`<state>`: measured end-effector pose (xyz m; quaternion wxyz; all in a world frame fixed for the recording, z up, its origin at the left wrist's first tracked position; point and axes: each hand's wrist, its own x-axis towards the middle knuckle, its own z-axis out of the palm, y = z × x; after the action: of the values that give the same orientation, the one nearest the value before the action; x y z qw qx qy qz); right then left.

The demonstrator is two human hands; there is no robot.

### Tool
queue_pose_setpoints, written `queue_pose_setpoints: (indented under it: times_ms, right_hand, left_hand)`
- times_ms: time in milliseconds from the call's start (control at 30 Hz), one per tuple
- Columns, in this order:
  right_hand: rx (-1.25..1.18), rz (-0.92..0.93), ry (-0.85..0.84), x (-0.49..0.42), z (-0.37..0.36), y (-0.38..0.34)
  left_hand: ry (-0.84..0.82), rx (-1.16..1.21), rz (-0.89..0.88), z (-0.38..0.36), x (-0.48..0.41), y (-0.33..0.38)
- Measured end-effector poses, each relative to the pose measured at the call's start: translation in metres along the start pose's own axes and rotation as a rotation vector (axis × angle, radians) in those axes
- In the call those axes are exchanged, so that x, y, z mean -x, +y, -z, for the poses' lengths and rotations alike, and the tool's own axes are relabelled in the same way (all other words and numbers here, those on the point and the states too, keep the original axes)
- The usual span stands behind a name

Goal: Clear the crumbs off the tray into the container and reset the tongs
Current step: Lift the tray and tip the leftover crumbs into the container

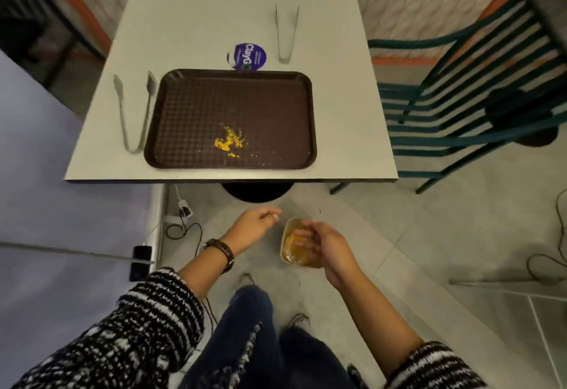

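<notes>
Nearest the camera, below the table edge, the right hand [319, 241] holds a small clear container [291, 244] with orange-yellow matter inside, its fingers curled around the far rim, while the left hand [256, 224] hovers just beside it on the left, fingers loosely bunched with nothing that can be made out between them; the motion blur makes it hard to say more. Farther off, the brown tray [230, 81] lies on the near half of the pale table [214, 5], and a scatter of yellow crumbs [228, 141] sits near its front edge, so the clearing step looks barely begun. One pair of tongs [133, 112] lies touching the tray's left rim, a second pair [287, 34] lies beyond the tray to the far right, and a purple lid [250, 56] rests at the tray's far edge. The next move likely calls for bringing the container up to the tray's near rim and sweeping the crumbs in
</notes>
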<state>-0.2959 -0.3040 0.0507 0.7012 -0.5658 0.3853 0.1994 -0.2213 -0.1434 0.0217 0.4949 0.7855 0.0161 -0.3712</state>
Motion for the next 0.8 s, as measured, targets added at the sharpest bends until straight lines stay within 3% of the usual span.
queue_pose_setpoints:
  times_ms: [167,433,633,800]
  right_hand:
    - [0.041,-0.018,-0.060,-0.001,-0.052,-0.030]
    - [0.055,-0.261,-0.162,-0.060,-0.177,-0.051]
    - [-0.031,-0.218,-0.070,-0.109,-0.254,-0.060]
    - [-0.063,-0.219,0.024,-0.125,-0.265,-0.060]
  left_hand:
    - [0.142,0.067,-0.051,0.061,0.023,0.012]
    - [0.272,0.151,0.005,0.171,0.005,-0.001]
    - [0.282,0.072,0.034,0.233,-0.014,-0.019]
    - [0.297,0.106,0.029,0.249,-0.013,-0.035]
